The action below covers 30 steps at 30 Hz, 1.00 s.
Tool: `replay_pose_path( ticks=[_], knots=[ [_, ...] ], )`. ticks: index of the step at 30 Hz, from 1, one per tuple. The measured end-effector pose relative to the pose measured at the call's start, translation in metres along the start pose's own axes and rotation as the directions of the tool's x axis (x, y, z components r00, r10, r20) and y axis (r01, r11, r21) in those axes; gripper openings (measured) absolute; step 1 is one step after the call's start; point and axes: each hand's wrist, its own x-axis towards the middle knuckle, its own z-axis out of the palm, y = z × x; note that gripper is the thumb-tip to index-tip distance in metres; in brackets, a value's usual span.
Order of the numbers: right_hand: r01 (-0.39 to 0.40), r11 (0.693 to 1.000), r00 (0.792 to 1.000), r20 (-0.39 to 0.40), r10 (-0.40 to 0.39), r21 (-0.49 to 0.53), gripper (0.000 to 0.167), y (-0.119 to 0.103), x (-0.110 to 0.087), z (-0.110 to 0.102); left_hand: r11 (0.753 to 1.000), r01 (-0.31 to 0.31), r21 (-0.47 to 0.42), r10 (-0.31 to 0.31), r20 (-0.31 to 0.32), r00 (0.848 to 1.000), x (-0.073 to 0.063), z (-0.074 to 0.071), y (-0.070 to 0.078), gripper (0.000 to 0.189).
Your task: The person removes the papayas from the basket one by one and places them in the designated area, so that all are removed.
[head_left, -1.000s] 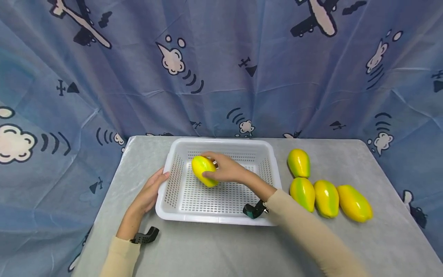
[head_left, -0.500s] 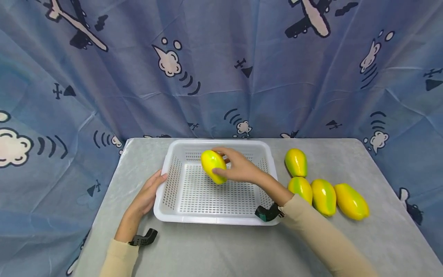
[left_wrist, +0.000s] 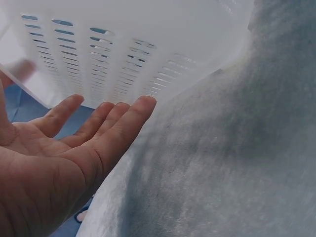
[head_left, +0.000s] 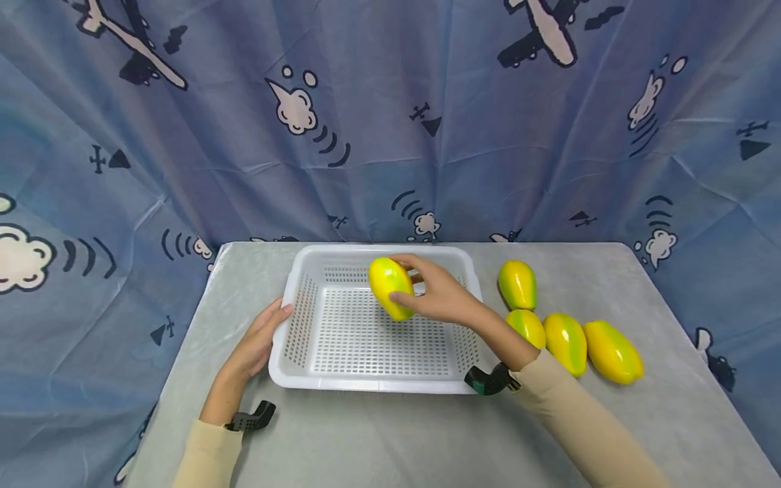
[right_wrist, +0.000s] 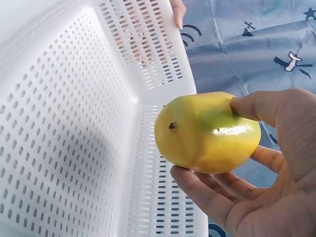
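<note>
A glossy yellow-green mango (head_left: 391, 289) is pinched between the thumb and fingers of my right hand (head_left: 441, 290), above the white basket (head_left: 378, 386). In the right wrist view the mango (right_wrist: 207, 133) shows its dark stem end, and the basket floor lies apart from it. My left hand (head_left: 259, 339) holds the basket's left side, its thumb over the rim. Seen from the left wrist, that hand's fingertips (left_wrist: 145, 101) touch the slotted outer wall (left_wrist: 98, 54).
Several more mangoes lie on the grey table (head_left: 366, 434) right of the basket: one at the back (head_left: 517, 285), others in a row before it, such as the rightmost mango (head_left: 613, 352). The right forearm partly hides one. A blue patterned curtain (head_left: 366, 135) hangs behind.
My right hand has lifted the mango up from low in the basket and carried it to the right. The left hand stays at the basket's side.
</note>
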Motion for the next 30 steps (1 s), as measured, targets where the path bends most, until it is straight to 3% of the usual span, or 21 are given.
replay_pose_path(
  ticks=[11,30],
  knots=[
    [-0.012,1.000,0.993,-0.115,0.011,-0.005,0.071,0.005,-0.019,-0.028,1.000,-0.008,-0.009,0.008,0.009,1.000,0.003,0.000,0.001,0.069],
    [-0.158,0.983,0.961,-0.213,0.176,0.099,0.073,0.024,-0.058,-0.077,1.000,0.016,-0.005,-0.016,0.001,1.000,0.001,0.001,-0.001,0.069]
  ],
)
